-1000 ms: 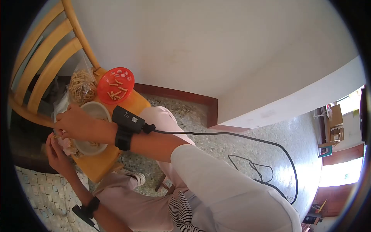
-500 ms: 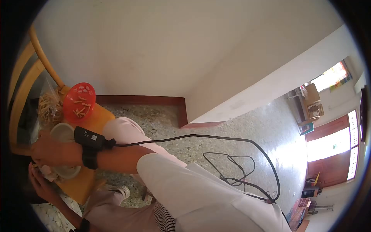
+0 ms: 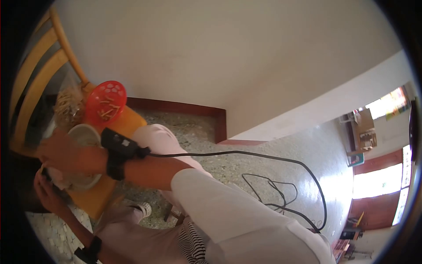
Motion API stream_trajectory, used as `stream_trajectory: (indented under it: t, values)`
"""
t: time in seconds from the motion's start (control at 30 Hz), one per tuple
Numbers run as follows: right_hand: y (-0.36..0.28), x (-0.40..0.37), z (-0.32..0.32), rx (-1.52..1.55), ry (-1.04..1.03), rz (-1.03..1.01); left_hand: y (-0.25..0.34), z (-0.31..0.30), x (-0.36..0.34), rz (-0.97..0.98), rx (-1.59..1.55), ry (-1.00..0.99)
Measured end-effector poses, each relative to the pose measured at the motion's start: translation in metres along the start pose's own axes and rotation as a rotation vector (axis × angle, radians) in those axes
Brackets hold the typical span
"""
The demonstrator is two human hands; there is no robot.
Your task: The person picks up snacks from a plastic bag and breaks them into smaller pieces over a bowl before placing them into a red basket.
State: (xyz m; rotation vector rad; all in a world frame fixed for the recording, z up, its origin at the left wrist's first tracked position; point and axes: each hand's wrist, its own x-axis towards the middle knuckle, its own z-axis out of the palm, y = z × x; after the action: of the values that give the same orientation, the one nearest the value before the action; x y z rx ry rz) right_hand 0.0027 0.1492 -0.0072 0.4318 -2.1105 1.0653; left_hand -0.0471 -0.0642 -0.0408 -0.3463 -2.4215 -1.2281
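At the far left my right hand [image 3: 61,152], blurred, curls beside the rim of a white bowl [image 3: 97,140]; its fingertips are hidden. Just below, my left hand [image 3: 47,193] has its fingers bent around a thin pale stick [image 3: 41,168], near the right hand's fingers. Something pale and crumpled [image 3: 59,178] lies between the hands and the bowl; I cannot make out what it is. Behind the bowl stand a red perforated basket [image 3: 94,103] with several short pale sticks [image 3: 106,115] and a clear plastic bag [image 3: 68,108] full of similar sticks.
All this rests on a yellow wooden chair [image 3: 99,198] with a slatted back. A black device [image 3: 116,143] is strapped to my right wrist, its cable [image 3: 237,152] running to the right and looping over the speckled floor. A wall [image 3: 154,57] rises beyond the chair.
The view has swung, so the chair and its things appear further right and higher. Both hands stay close together beside the bowl.
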Motion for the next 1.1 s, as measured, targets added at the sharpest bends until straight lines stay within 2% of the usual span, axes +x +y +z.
stream_trajectory:
  t: [0.03,0.1,0.17,0.2,0.27,0.37,0.43,0.47,0.53,0.7,0.8,0.87,1.0,1.07,1.1]
  values:
    - [0.002,0.001,-0.002,0.018,-0.003,-0.016,0.002,0.005,-0.002,-0.006,-0.084,-0.003]
    - [0.005,0.000,-0.003,-0.146,-0.014,-0.125,0.006,0.012,-0.006,-0.025,-0.153,-0.033]
    - [-0.004,-0.003,-0.017,-0.093,-0.039,0.000,0.029,0.007,-0.007,-0.026,-0.142,-0.056]
    - [-0.004,-0.002,-0.023,-0.040,-0.067,0.012,0.048,0.006,-0.011,-0.019,-0.151,-0.064]
    - [-0.004,0.003,-0.033,0.013,-0.118,0.024,0.048,0.014,-0.015,0.087,-0.301,-0.036]
    - [-0.009,0.008,-0.046,-0.027,-0.150,0.006,0.084,0.011,-0.024,0.115,-0.270,-0.022]
    - [-0.010,0.009,-0.049,-0.021,-0.158,-0.023,0.102,0.009,-0.029,0.256,-0.152,-0.027]
    - [-0.010,0.008,-0.050,-0.044,-0.165,-0.029,0.103,0.009,-0.030,0.254,-0.137,-0.016]
    - [-0.010,0.007,-0.051,-0.042,-0.183,-0.044,0.105,0.009,-0.031,0.420,-0.059,0.057]
    - [-0.009,0.003,-0.053,-0.057,-0.278,-0.048,0.104,0.009,-0.031,0.407,-0.061,0.090]
    - [-0.007,-0.001,-0.055,-0.021,-0.345,-0.035,0.099,0.012,-0.030,0.360,-0.048,0.019]
    - [-0.007,-0.003,-0.055,-0.046,-0.378,-0.036,0.091,0.017,-0.028,0.149,-0.223,-0.002]
    - [-0.008,-0.002,-0.058,-0.089,-0.363,-0.081,0.085,0.020,-0.023,0.002,-0.308,-0.021]
    - [-0.011,0.002,-0.066,-0.274,-0.370,-0.094,0.088,0.019,-0.019,-0.254,-0.583,-0.299]
    - [-0.010,0.001,-0.064,-0.271,-0.372,-0.092,0.091,0.018,-0.020,-0.257,-0.580,-0.299]
